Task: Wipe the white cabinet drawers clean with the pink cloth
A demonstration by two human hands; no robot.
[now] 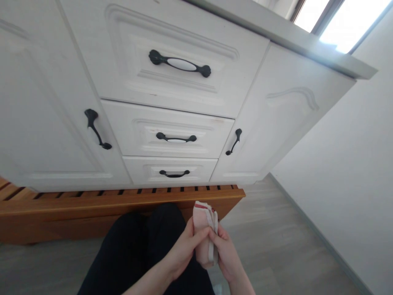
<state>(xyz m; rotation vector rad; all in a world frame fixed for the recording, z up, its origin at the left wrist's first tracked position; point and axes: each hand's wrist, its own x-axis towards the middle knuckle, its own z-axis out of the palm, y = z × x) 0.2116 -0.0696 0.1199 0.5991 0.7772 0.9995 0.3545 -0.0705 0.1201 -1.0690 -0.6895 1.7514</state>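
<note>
No readable text, label, brand or number is showing anywhere: the white cabinet fronts (172, 61) and the folded pink cloth (205, 233) are carrying none.

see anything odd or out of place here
Nothing stands out. Both hands, left hand and right hand, hold a folded pink cloth; the drawers are all shut and straight.

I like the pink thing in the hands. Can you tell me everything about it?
The pink sock is a soft, knitted-looking bundle, folded over on itself. It is pale pink with a red stripe near its top end and white bands down its right side. It stands roughly upright over the dark trouser legs, in front of the white cabinet. The left hand and right hand both grip it, fingers wrapped around its lower half.
</note>
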